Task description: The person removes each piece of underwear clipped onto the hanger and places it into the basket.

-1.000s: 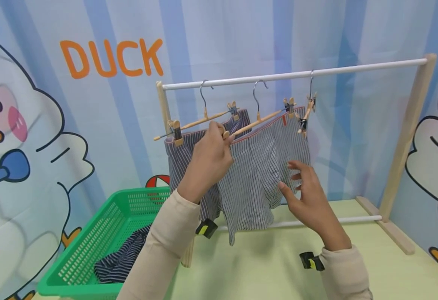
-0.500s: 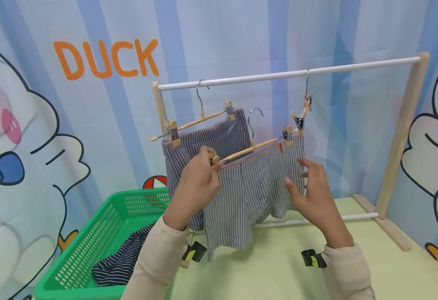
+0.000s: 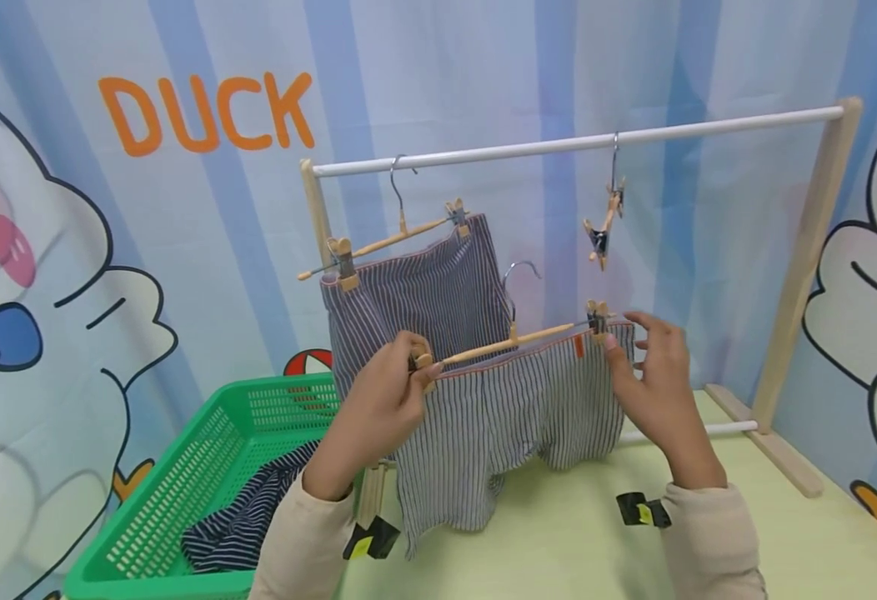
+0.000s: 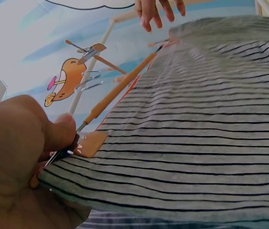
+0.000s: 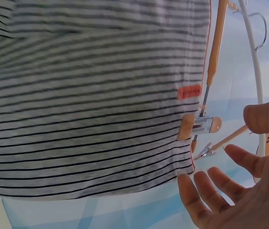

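Pale grey striped shorts hang from the clips of a wooden clip hanger. The hanger's hook stands apart from the rail, below it. My left hand pinches the clip at the hanger's left end; in the left wrist view its thumb presses on that clip beside the waistband. At the other end is my right hand, its fingers parted around the waistband corner, close to the right clip. The right wrist view shows that clip gripping the cloth near a red tag, the fingertips just off the corner.
Darker striped shorts hang on another hanger at the left of the white rail. A hanger without clothing hangs end-on near the rail's middle. At left, a green basket holds a navy striped garment.
The hanger with the grey shorts has come off the rail and down toward me in my left hand. My right hand has moved right, up to the waistband's right corner.
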### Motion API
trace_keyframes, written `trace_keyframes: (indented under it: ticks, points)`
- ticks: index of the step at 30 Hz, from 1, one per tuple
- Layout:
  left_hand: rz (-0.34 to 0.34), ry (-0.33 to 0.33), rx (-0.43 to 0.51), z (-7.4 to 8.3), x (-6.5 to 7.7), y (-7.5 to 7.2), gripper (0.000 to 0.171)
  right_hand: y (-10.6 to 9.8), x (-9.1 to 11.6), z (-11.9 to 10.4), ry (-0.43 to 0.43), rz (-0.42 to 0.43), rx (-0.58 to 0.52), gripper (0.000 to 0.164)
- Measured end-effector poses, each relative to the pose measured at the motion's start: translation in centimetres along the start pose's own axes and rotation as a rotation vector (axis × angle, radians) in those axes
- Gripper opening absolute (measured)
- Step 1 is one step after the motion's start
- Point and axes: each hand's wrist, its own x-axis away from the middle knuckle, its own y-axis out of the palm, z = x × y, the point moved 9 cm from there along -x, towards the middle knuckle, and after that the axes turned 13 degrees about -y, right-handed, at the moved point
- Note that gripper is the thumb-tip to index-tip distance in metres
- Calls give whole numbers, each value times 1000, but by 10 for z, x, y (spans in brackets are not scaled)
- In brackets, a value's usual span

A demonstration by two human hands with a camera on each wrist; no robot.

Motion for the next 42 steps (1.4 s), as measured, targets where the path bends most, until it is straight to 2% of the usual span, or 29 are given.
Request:
trace_keyframes:
  ticks: [6,11,20,23,27,34,42]
  points:
    - [-61,37,13,-5,10,7,5,-3,2,15,23,-26,11,49]
    - [-77,35,23,-14,15,11,7,4,4,17,-17,-114,30,49]
    - [-99,103,66,-18,23,14,12,19,8,19,-56,-228,-38,44]
    - [-98,116,64,-18,23,14,10,22,11,17,-34,-290,-69,43]
    - [-84,129,67,-19,21,12,9,21,15,17,39,-341,-116,44]
    - [-63,157,70,-25,23,3,11,20,20,21,76,-379,-149,43]
    - [-42,163,69,-28,21,-4,11,16,20,19,143,-415,-257,42]
